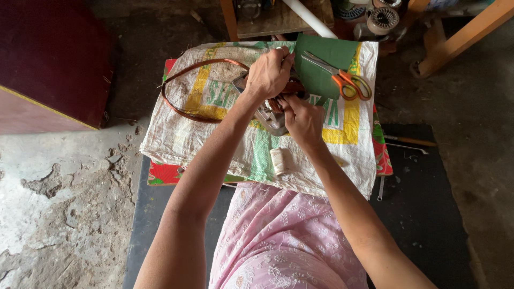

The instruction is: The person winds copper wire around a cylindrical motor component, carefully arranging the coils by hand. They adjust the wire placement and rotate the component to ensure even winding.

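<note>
Head view, looking down at a low bench [160, 140] covered by a white woven sack [353, 160] with green and yellow printing, laid over a red patterned cloth [160, 174]. Both hands meet near the centre of the sack. The left hand [270, 72] comes from above, its fingers curled down in a closed grip over a metal part [270, 119] and the copper-coloured windings [292, 88] beside it; the exact hold under the palm is hidden. The right hand [302, 120] lies just below and to the right, its fingertips pinched closed against the same metal part, touching the left hand. The part rests on the sack between the two hands, grey metal showing below the left wrist.

A brown loop of cord or wire [184, 80] runs from the part out to the left in a wide oval across the sack. A green sheet [321, 64] lies at the far right of the sack, just beside the left hand, and orange-handled scissors [342, 77] rest on it, blades towards the hands. A small cream spool of thread [278, 160] stands on the sack near the right wrist. A dark mat [428, 203] covers the floor beneath; pink patterned clothing [284, 235] fills the foreground.
</note>
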